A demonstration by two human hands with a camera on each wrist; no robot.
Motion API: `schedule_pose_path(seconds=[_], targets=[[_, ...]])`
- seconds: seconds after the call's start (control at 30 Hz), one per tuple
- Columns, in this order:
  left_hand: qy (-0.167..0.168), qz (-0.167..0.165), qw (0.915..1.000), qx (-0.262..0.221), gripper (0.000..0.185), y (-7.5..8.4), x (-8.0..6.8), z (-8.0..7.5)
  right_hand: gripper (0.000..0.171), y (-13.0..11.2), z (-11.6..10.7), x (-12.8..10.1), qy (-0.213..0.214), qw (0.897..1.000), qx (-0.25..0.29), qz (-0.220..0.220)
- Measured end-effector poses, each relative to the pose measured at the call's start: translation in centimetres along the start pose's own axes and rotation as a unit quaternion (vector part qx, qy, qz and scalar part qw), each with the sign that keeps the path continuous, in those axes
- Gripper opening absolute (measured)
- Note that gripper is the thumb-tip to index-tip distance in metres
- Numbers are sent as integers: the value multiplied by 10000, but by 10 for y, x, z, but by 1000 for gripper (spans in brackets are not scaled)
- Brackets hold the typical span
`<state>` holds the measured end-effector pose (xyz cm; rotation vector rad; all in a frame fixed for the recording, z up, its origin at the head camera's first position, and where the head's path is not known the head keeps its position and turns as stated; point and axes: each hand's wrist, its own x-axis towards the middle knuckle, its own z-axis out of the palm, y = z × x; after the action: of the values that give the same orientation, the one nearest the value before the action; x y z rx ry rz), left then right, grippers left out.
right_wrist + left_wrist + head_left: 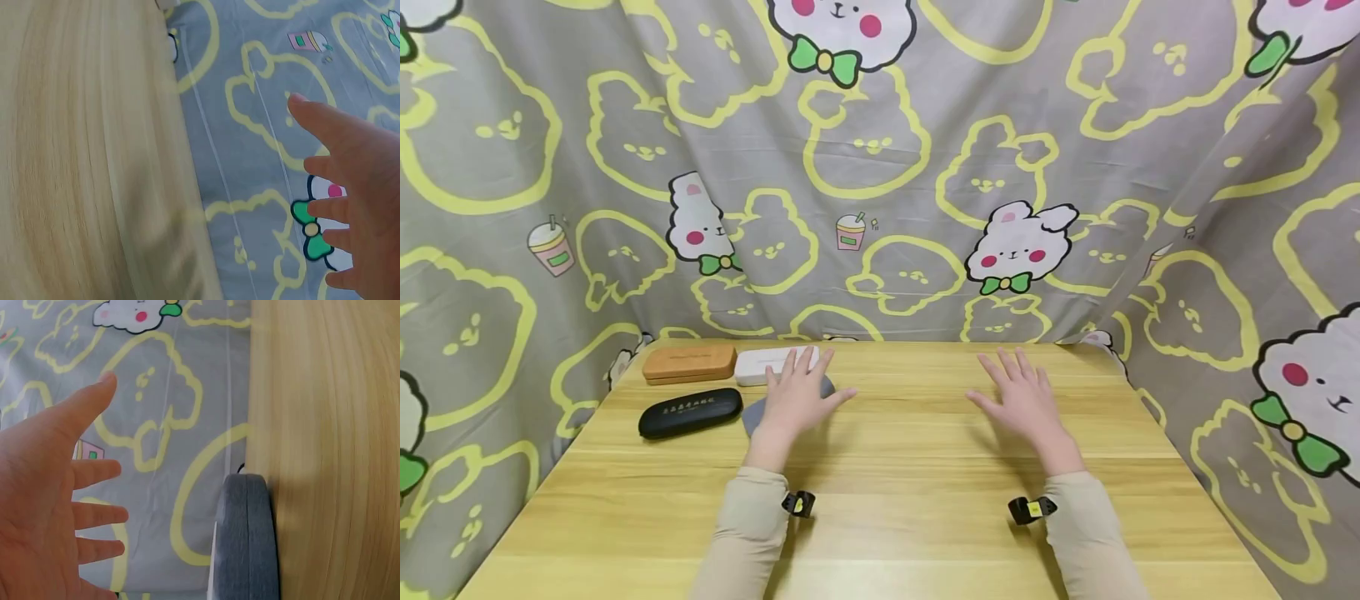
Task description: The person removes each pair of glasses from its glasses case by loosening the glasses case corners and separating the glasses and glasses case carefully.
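Observation:
Fingers spread, my left hand (797, 398) hovers above a grey-blue case (758, 414), which it partly hides in the head view. In the left wrist view that grey case (245, 544) shows a fabric-like surface with a seam, apart from the hand. A white glasses case (760, 365) lies just behind the left hand, partly covered by its fingers. To the left are an orange-brown case (689, 364) and a black glasses case (691, 413) with gold lettering. My right hand (1022, 400) is held over the right half of the table, fingers spread, holding nothing.
The light wooden table (910, 533) ends at a grey curtain (917, 217) with yellow outlines and cartoon rabbits, which hangs behind it and at both sides. Each wrist wears a small black camera, on the left (799, 503) and right (1032, 509). The cases sit together at the back left.

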<state>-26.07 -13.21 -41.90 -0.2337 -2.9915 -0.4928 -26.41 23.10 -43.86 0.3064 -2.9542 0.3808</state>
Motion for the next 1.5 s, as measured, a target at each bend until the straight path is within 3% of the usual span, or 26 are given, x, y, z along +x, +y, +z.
schedule_pose_path(seconds=[0.23,0.5,0.93,1.5], targets=[[268,192,9995,19,84,-7,-8,-5,79,-14,2,8,286,9985,-290,-356],[360,332,9986,189,83,-20,-18,-12,73,-32,2,18,623,9931,-336,-937],[531,292,9979,233,81,-48,-19,-22,70,-66,16,42,633,9842,-394,-1605],[249,519,9979,-303,77,-75,-17,-14,71,-121,56,59,326,9750,-42,-2199]])
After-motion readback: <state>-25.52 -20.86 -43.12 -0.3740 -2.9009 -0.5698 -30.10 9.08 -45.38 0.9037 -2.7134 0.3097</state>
